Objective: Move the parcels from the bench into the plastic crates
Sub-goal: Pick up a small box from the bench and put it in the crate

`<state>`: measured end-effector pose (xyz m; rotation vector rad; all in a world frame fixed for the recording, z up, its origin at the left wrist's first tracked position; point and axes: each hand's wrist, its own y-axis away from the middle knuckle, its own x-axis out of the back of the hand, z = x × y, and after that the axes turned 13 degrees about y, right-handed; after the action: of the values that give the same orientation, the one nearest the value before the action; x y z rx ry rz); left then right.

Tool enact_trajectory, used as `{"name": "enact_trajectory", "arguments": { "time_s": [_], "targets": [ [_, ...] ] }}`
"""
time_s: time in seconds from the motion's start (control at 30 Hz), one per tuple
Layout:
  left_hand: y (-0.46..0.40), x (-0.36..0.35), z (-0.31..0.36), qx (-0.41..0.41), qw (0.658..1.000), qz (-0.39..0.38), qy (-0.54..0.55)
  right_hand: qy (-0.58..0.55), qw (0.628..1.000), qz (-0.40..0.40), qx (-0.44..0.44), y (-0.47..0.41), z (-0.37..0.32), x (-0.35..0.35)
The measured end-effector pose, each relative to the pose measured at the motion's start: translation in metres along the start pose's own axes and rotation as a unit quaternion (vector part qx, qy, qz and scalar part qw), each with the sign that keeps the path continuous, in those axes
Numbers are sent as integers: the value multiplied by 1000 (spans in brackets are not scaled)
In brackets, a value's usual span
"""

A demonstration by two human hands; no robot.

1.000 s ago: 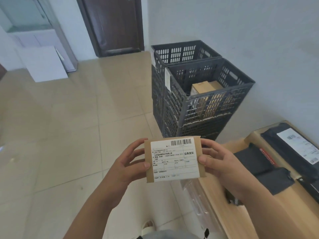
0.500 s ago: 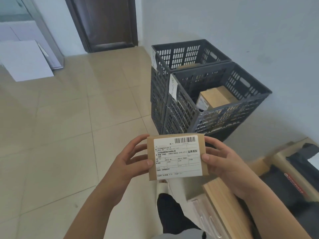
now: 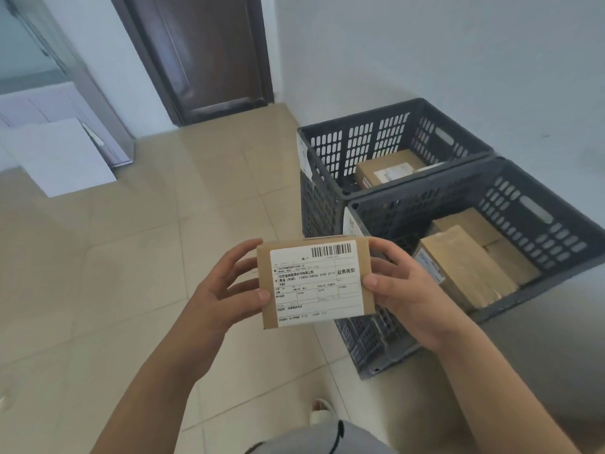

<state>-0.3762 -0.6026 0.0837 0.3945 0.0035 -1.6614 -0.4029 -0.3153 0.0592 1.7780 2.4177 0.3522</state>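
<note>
Item: labelled cardboard parcel (image 3: 316, 283), gripped between my left hand (image 3: 226, 290) and right hand (image 3: 402, 286), label up. Two grey plastic crates (image 3: 523, 198) at two o'clock, holding boxes (image 3: 465, 267).

Both bare forearms reach forward from the bottom of the view and converge toward the middle. The left hand (image 3: 226, 290) grips the left edge of a small parcel (image 3: 316, 283), thumb pressed on its front face, fingers spread behind. The right hand (image 3: 402, 290) clasps the right edge the same way, thumb on the front, fingers curled behind.
</note>
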Motion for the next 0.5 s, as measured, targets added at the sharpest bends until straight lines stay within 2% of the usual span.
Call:
{"name": "enact_trajectory", "arguments": {
  "time_s": [0.23,0.5],
  "targets": [
    [-104,20,14,32,999,-40,-11,-20,998,51,-36,-76,-5,17],
    [-278,26,37,85,978,-183,-53,-65,978,186,-67,-152,-14,41]
  ]
}}
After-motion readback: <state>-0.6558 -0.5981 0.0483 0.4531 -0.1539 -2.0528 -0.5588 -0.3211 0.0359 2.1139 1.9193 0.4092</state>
